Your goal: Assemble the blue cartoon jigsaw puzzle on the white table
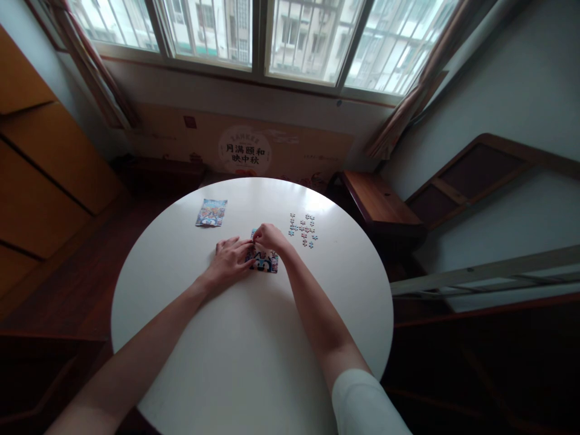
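Observation:
A partly assembled jigsaw puzzle (265, 263) lies flat on the white round table (203, 362), with a dark and colourful picture on it. My left hand (232, 257) rests at its left side, fingers stretched out and touching the edge. Above the puzzle's upper part, my right hand (268, 237) is closed in a pinch on a puzzle piece, which the fingers mostly hide. That hand also covers some of the puzzle. Several loose puzzle pieces (304, 229) are spread out to the right of it.
A colourful printed picture sheet (211, 212) lies at the table's back left. Beyond the right edge stands a wooden bench or low table (380, 196). Barred windows (303, 42) and curtains are at the back, and an orange-brown cabinet (45, 163) is on the left.

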`<state>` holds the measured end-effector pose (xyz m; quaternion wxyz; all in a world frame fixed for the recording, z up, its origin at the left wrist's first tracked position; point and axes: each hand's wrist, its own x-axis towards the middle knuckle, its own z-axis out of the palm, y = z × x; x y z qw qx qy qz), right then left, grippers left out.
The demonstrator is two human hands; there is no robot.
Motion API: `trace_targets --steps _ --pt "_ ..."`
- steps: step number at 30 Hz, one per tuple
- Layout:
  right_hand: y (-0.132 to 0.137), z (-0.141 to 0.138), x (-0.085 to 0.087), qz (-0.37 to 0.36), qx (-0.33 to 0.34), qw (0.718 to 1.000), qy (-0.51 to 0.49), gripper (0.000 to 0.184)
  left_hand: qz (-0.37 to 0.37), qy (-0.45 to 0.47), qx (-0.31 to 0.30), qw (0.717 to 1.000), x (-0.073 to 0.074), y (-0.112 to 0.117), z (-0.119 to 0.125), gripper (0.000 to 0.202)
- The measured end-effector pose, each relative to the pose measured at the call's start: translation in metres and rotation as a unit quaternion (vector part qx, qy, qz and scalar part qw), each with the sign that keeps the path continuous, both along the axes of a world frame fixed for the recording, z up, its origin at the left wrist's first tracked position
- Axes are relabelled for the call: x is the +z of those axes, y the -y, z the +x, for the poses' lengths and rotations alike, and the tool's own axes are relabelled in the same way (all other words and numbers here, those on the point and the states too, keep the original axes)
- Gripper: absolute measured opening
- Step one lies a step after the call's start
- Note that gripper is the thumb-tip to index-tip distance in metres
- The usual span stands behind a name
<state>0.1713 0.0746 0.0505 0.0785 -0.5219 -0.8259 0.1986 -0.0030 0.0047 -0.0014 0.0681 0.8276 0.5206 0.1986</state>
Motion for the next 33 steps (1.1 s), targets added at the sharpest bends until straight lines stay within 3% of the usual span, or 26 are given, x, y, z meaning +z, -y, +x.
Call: trace_targets --steps 11,15,20,23,26,30,33 --pt "0.007 -0.008 0.006 0.043 -0.011 0.998 0.043 0.024 0.026 0.092 0.048 0.994 -0.002 -0.006 -0.002 0.034" --pt "0.004 -0.002 0.013 0.050 0.003 0.998 -0.040 0.022 0.050 0.135 0.067 0.987 -0.005 -0.008 -0.005 0.029" --pt "-0.001 0.021 0.035 0.094 -0.060 0.983 -0.146 0.022 0.035 0.133 0.114 0.984 -0.002 -0.007 -0.004 0.020" --pt "0.004 0.039 0.042 0.090 -0.073 0.980 -0.161 0.021 0.019 0.127 0.115 0.985 -0.002 -0.007 -0.003 0.019" --pt "0.017 0.055 0.033 0.099 -0.075 0.984 -0.125 0.022 0.014 0.129 0.093 0.987 -0.002 -0.009 -0.003 0.020" --pt "0.043 0.070 0.004 0.095 -0.095 0.987 -0.088 0.027 0.021 0.114 0.028 0.993 0.002 -0.006 -0.002 0.019" --pt "0.061 0.076 -0.016 0.103 -0.099 0.983 -0.114 0.030 0.031 0.090 -0.029 0.995 0.008 0.001 -0.002 0.021"
